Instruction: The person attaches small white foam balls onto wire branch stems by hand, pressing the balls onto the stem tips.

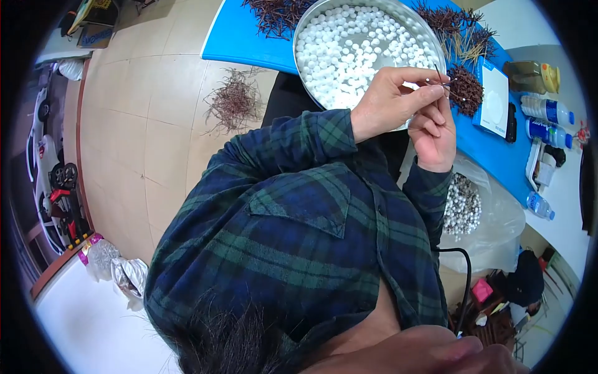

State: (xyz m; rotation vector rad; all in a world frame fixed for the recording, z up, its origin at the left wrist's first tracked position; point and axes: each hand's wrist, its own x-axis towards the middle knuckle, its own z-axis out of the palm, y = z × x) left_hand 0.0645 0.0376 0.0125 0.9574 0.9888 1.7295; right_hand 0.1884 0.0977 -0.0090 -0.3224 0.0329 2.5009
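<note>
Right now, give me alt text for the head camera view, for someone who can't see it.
A person's left hand and right hand hold thin dark stems with white tips, by a round metal tray of white balls. A blue table holds bundles of dark twigs and plastic bottles.

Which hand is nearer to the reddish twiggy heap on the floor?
Left. The left hand is over the round pan, toward the twiggy heap; the right hand is farther off, past the left.
</note>
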